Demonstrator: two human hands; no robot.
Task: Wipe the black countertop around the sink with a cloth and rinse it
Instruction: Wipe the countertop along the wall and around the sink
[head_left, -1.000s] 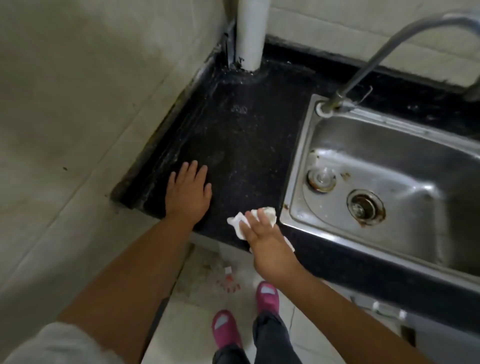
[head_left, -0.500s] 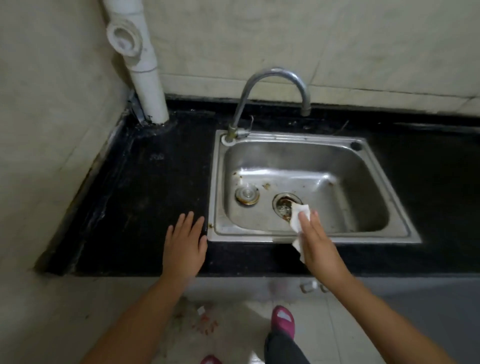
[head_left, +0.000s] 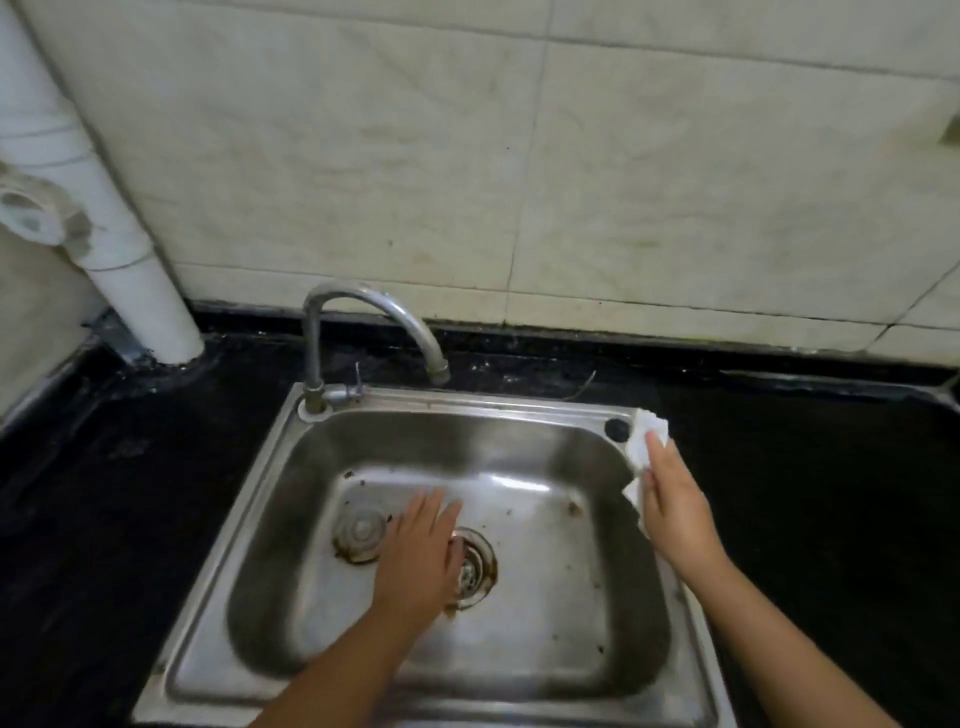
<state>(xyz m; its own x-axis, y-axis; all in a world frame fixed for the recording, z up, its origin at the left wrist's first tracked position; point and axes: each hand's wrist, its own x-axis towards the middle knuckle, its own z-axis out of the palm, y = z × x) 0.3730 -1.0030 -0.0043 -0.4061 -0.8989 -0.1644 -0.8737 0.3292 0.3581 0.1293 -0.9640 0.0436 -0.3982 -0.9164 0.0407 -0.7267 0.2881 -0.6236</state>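
Note:
A small white cloth (head_left: 644, 439) lies under the fingers of my right hand (head_left: 672, 506), at the sink's far right corner where the steel rim meets the black countertop (head_left: 810, 499). The hand presses flat on the cloth. My left hand (head_left: 421, 561) hovers over the basin of the steel sink (head_left: 291, 431), fingers stretched and apart, holding nothing, just left of the drain (head_left: 475, 569). The curved tap (head_left: 363, 312) stands at the sink's back left corner; no water runs from it.
A white pipe (head_left: 135, 270) rises from the counter's back left corner. Tiled wall (head_left: 519, 182) runs behind the counter. A round plug (head_left: 361, 532) sits in the basin left of the drain. Black countertop (head_left: 104, 499) also stretches left of the sink.
My right hand carried the cloth from the counter's front edge to the sink's far right corner. My left hand left the counter and moved over the basin. The view tilted up.

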